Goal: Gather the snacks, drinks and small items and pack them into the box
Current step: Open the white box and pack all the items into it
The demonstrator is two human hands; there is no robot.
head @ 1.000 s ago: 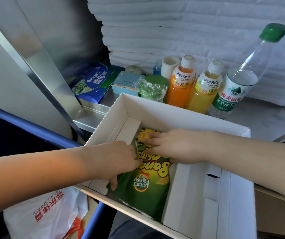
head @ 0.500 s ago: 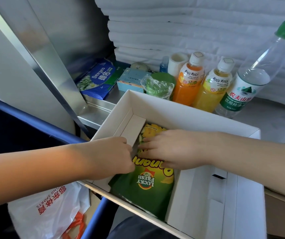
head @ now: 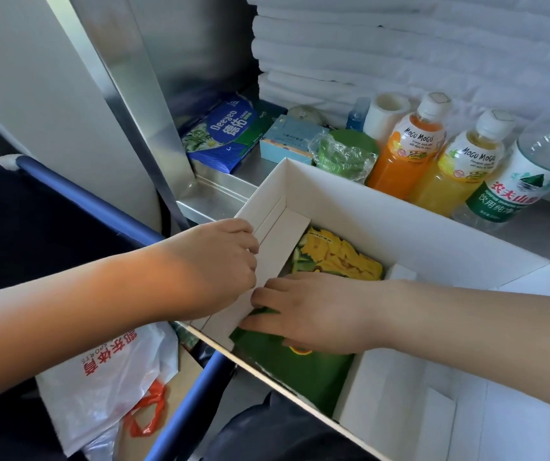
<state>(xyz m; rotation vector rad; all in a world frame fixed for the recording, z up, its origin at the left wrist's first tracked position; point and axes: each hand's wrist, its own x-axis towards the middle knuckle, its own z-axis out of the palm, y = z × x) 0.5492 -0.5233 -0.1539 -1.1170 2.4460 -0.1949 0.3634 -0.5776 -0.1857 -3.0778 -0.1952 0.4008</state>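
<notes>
A white cardboard box [head: 399, 211] lies open in front of me. Inside it, at the left, lies a green and yellow banana chips bag [head: 340, 257]. My right hand [head: 316, 314] presses flat on the bag's middle, fingers straight and pointing left. The curled fingers of my left hand [head: 213, 267] hold the box's folded left wall. Behind the box stand an orange Mogu Mogu bottle [head: 403, 154], a yellow Mogu Mogu bottle [head: 463, 168] and a tilted water bottle [head: 526, 181].
Also behind the box: a green item in clear wrap [head: 343, 158], a light blue small box [head: 290, 141], a blue tissue pack [head: 223, 134], a white roll [head: 386, 114] and a small blue bottle [head: 358, 114]. A white plastic bag [head: 107, 377] hangs below left, by a blue rail [head: 84, 194].
My right hand slid down the bag toward me, uncovering its yellow top. My left hand left the bag and took hold of the box's left wall.
</notes>
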